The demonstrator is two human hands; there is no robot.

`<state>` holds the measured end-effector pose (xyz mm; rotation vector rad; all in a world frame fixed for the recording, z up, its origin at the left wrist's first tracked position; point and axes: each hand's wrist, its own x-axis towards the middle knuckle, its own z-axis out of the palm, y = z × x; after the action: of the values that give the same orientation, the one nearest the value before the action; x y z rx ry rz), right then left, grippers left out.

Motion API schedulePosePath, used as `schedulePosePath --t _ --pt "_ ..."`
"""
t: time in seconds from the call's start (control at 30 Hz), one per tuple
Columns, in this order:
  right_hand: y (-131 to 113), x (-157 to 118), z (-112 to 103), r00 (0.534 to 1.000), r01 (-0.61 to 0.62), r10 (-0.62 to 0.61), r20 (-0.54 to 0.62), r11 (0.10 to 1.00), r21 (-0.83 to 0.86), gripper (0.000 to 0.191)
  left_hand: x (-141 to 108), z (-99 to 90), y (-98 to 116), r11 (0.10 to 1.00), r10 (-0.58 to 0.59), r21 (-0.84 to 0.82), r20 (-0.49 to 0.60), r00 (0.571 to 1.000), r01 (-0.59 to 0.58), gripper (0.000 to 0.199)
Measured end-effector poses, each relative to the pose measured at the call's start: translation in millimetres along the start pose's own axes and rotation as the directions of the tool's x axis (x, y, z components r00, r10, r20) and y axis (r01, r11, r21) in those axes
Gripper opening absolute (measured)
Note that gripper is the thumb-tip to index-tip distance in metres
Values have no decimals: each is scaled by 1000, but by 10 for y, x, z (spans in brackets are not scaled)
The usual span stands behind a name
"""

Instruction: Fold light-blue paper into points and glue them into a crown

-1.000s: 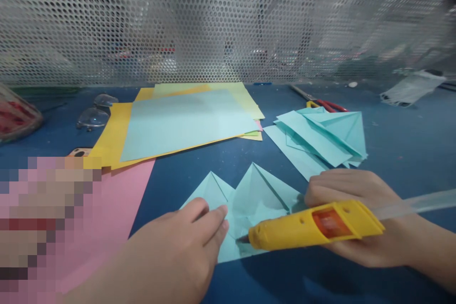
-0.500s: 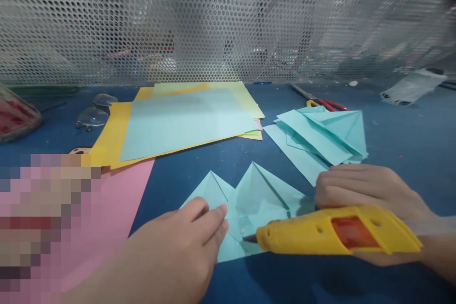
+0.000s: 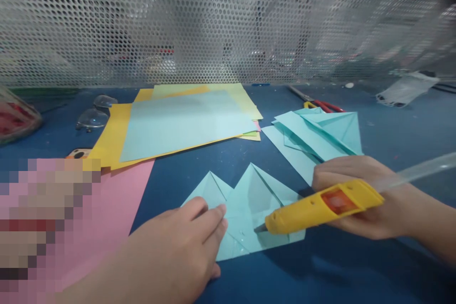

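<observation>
My right hand [image 3: 359, 199] grips a yellow glue gun [image 3: 320, 206] with a clear glue stick [image 3: 420, 171] sticking out behind. Its nozzle touches a folded light-blue paper piece [image 3: 249, 199] with two pointed peaks, lying on the blue table. My left hand [image 3: 178, 251] lies flat with its fingertips pressing the left part of that folded piece.
A stack of loose sheets [image 3: 178, 121], light blue on yellow, lies behind. A pink sheet [image 3: 117, 209] is at the left. More folded blue pieces [image 3: 317, 135] lie at the right, scissors [image 3: 317, 102] behind them. Glasses [image 3: 92, 111] sit far left. A perforated metal screen [image 3: 228, 19] closes the back.
My right hand swung the glue gun: its nozzle moved right and up along the folded paper, and the rear tilted upward. My left hand stayed put.
</observation>
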<state>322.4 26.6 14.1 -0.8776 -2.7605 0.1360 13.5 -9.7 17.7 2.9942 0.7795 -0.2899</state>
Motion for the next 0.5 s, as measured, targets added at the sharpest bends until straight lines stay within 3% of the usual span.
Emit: schedulePosePath --t 0.1,0.23,0.5 --pt "-5 -3 12 988 -128 128 82 992 -5 35 -2 -13 -13 1000 -5 -25 7 1000 5 37" --pt "-28 44 8 900 -404 408 150 913 -56 57 -2 -37 -16 998 -30 -58 27 999 32 37" --pt "-59 93 -12 837 -509 500 224 860 -18 54 -43 -41 11 997 -29 -65 31 999 31 39"
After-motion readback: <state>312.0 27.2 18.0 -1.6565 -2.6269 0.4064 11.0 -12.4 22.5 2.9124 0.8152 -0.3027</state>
